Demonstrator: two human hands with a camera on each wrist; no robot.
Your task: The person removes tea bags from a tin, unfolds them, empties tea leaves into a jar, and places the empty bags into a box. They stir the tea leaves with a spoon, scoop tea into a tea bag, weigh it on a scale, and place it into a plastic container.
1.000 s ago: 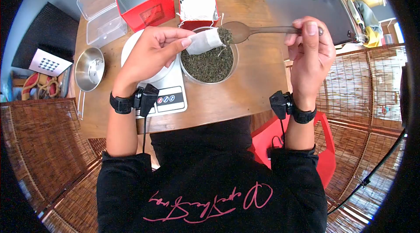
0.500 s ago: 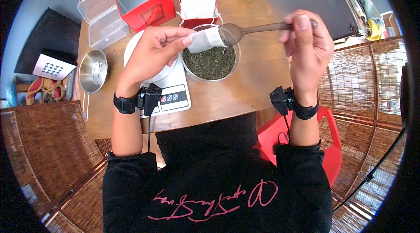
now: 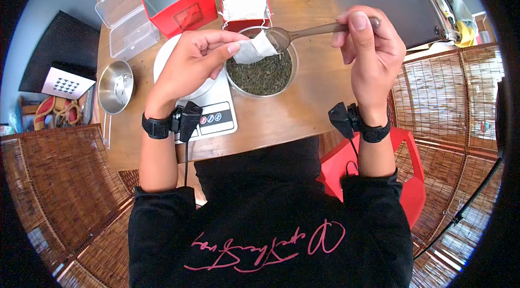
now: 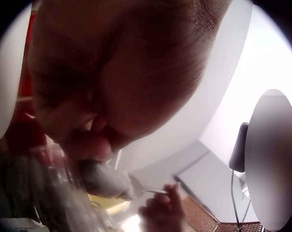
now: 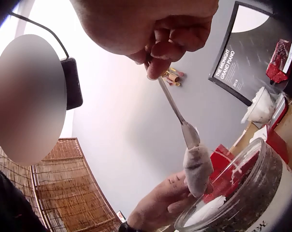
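My left hand (image 3: 197, 63) pinches a small white pouch (image 3: 253, 50) between thumb and fingers, above a clear round tub (image 3: 296, 74) of dark green dried leaves (image 3: 262, 78). The fingers of my right hand (image 3: 374, 52) hold the handle of a brown spoon (image 3: 317, 30). In the right wrist view the bowl of the spoon (image 5: 190, 134) enters the mouth of the upright pouch (image 5: 197, 169), whose lower part bulges. The left wrist view shows the pouch (image 4: 107, 179) below my left fingers, blurred.
White pouches (image 3: 245, 4) fill a red tin behind the tub. A large red tin (image 3: 181, 6) and clear plastic box (image 3: 130, 39) stand back left. A white scale (image 3: 216, 120) lies under my left hand; a metal pan (image 3: 115, 87) is further left. A black case (image 3: 379, 6) lies at right.
The spoon has moved left from beside the pouch's mouth into it, along with my right hand. The leaf heap seen at the mouth is gone from view. My left hand keeps its pinch.
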